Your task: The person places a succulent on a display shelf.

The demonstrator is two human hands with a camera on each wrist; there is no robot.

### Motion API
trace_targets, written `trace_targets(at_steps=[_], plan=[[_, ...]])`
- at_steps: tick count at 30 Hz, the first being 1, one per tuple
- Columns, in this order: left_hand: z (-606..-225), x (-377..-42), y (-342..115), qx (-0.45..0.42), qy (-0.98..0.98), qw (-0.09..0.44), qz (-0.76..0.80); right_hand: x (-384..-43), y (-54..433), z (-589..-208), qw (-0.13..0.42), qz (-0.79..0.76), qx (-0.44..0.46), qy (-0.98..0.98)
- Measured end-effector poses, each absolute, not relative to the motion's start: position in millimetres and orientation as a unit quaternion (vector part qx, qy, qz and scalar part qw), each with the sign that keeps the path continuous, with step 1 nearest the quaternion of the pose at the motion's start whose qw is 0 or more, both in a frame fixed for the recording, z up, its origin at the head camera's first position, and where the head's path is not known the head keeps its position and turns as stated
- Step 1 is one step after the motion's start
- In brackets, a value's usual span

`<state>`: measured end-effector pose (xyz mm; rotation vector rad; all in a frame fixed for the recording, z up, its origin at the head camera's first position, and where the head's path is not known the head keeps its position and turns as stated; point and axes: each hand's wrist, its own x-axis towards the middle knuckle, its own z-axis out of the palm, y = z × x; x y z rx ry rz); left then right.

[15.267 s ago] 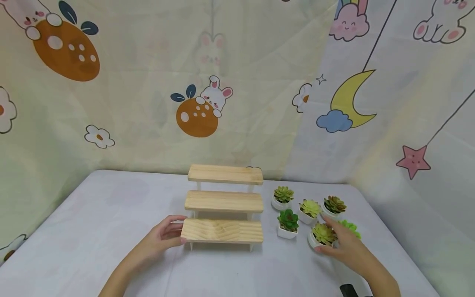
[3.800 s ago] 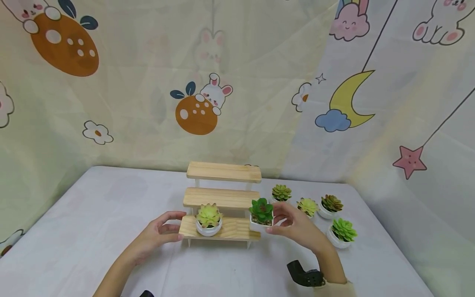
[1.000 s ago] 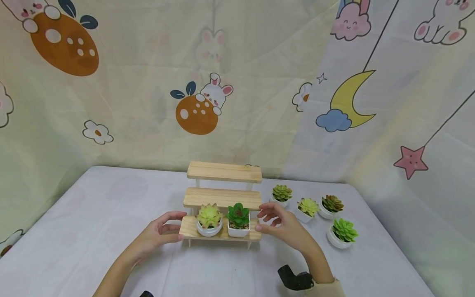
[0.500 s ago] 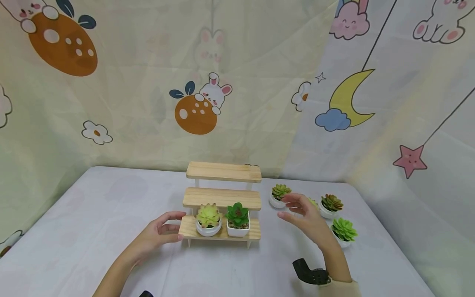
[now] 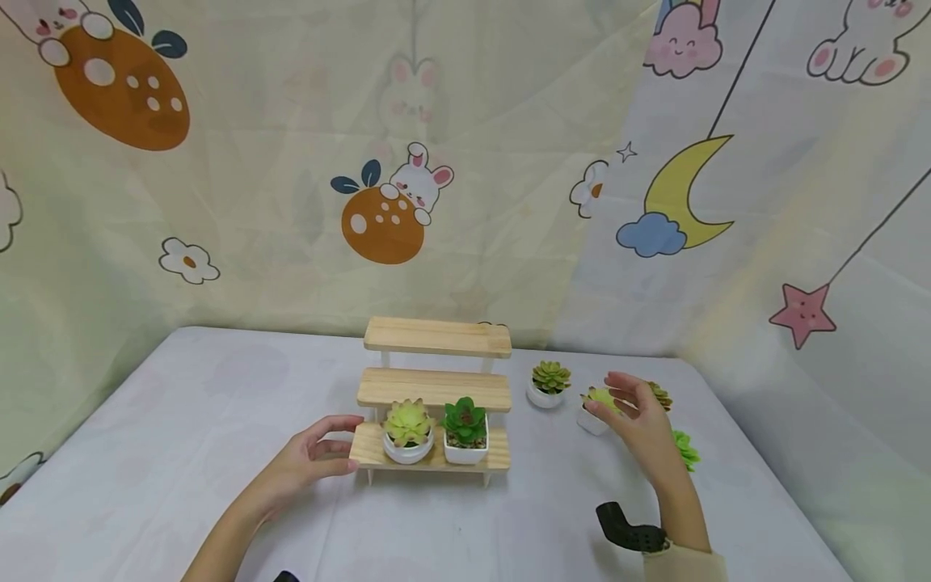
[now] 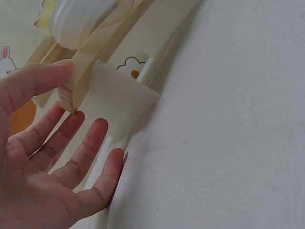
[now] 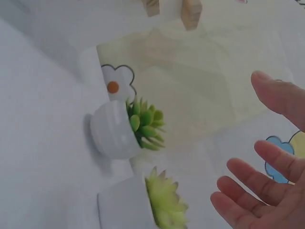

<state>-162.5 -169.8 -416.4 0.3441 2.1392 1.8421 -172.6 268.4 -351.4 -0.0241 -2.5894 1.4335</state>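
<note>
A three-tier wooden display stand (image 5: 436, 390) has white legs. My left hand (image 5: 320, 453) holds the left end of its bottom board, the thumb at the front corner (image 6: 71, 71). On that board stand a yellow-green succulent in a round white pot (image 5: 408, 432) and a dark green succulent in a square white pot (image 5: 465, 432). My right hand (image 5: 643, 420), holding nothing, has its fingers spread above a pale green succulent in a square white pot (image 5: 592, 416), which it partly covers in the head view.
A green succulent in a round pot (image 5: 549, 384) stands right of the display stand. Behind my right hand, a brownish succulent (image 5: 660, 394) and a bright green one (image 5: 686, 449) are mostly hidden. A printed cloth (image 5: 509, 202) hangs behind the white table (image 5: 240, 388).
Two succulents have gone from the table onto the bottom board. My right hand let go of the dark green one and moved right to the remaining pots. The left hand stays at the stand.
</note>
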Motion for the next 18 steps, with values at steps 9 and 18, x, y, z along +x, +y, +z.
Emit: trace_targets(at_steps=[9, 18], plan=[[-416.4, -162.0, -170.0, 0.113, 0.742, 0.152, 0.643, -181.3, 276.7, -365.4, 0.084, 0.496, -0.067, -0.862], [-415.9, -162.9, -169.4, 0.113, 0.74, 0.153, 0.645, -184.7, 282.0, -374.9, 0.07, 0.502, -0.085, -0.858]])
